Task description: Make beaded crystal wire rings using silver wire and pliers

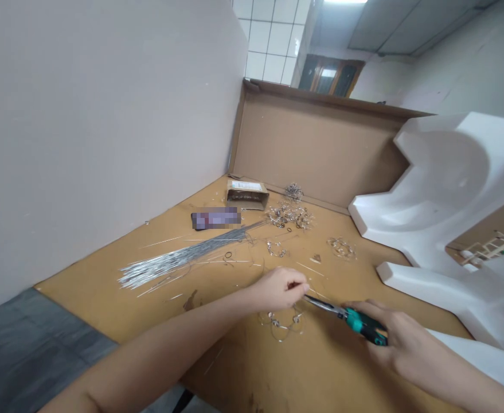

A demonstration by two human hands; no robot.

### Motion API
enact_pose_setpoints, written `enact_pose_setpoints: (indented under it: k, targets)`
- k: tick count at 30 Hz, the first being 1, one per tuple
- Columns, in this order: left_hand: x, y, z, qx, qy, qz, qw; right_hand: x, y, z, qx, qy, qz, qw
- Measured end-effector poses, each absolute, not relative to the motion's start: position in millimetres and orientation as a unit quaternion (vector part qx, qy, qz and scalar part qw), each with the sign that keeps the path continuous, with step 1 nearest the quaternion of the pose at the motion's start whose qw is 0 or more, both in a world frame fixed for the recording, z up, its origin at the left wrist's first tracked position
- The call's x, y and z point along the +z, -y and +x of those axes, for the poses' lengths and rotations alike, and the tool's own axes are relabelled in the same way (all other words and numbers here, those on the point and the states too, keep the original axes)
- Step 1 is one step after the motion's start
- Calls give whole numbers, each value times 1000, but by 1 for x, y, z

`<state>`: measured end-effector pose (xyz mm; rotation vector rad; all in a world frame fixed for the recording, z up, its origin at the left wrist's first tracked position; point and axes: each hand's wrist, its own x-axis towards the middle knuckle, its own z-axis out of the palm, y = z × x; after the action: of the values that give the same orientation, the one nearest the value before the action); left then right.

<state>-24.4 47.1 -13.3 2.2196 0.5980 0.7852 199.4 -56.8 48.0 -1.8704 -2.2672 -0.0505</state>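
My left hand (281, 288) is closed in a pinch at a thin wire, most of it hidden by the fingers. My right hand (391, 335) is wrapped round the green and black handles of long-nose pliers (355, 321). The tips of the pliers meet the left fingertips. Just below the left hand is a wire loop with small shiny pieces (281, 328); whether it joins the pinched wire I cannot tell. A bundle of straight silvery wires (183, 258) lies on the table to the left.
Farther back on the brown table (320, 367) are a small open cardboard box (247, 198), a blurred-out flat object (216, 218) and a pile of wire pieces (290, 215). Another wire loop (342, 248) lies to the right. White foam packing (441, 172) and a cardboard panel (316, 146) border the table.
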Motion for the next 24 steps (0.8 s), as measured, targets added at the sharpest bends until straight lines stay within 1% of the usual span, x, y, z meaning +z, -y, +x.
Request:
enact_pose_setpoints:
  k: [3, 5, 8, 10, 15, 18, 19, 21, 23, 24]
  targets:
    - [-20, -54, -22, 288, -284, 785, 469, 39, 59, 200, 39, 766, -638, 64]
    - [-18, -56, -23, 287, -285, 765, 501, 27, 60, 207, 27, 738, -673, 44]
    - [-9, -56, -27, 290, -274, 767, 503, 5, 59, 218, -46, 700, -712, 9]
    - [-3, -56, -30, 285, -259, 777, 498, -9, 59, 222, -78, 694, -715, 4]
    - [4, -57, -36, 265, -234, 803, 481, -35, 60, 220, -147, 704, -694, 28]
    - [5, -58, -37, 273, -219, 822, 449, -37, 59, 217, -163, 724, -668, 62]
    - [5, -58, -37, 274, -210, 831, 437, -34, 58, 215, -148, 732, -661, 80]
    - [5, -57, -37, 270, -184, 851, 411, -19, 53, 208, -79, 738, -657, 132]
    - [3, -56, -37, 259, -159, 873, 382, 2, 44, 194, 58, 708, -674, 204]
    - [3, -55, -37, 254, -152, 882, 367, 12, 40, 186, 147, 672, -689, 227]
